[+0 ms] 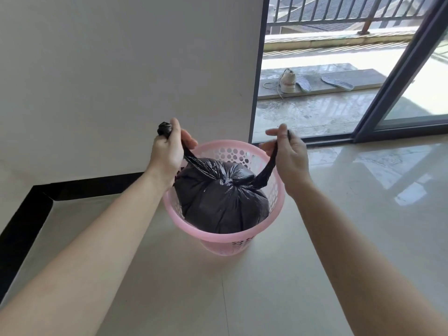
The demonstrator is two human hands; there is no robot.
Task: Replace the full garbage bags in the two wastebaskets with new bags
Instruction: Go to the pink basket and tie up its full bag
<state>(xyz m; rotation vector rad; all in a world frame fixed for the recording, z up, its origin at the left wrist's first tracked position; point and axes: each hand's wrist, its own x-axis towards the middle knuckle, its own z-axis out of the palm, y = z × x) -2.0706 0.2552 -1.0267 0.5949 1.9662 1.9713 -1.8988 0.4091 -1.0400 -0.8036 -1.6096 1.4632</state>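
Note:
A pink perforated wastebasket (218, 236) stands on the pale tiled floor close to the wall. Inside it sits a full black garbage bag (220, 202), its top knotted at the middle. Two twisted ends of the bag stretch up and outward from the knot. My left hand (167, 151) grips the left end above the basket's left rim, with a bunch of black plastic sticking out past the fingers. My right hand (288, 156) pinches the right end above the right rim. Only one wastebasket is in view.
A white wall with a black skirting board (29, 214) runs behind and to the left. An open sliding glass door (392, 93) at the right leads to a balcony with a shoe (287, 81) and two insoles (337, 82) on a step.

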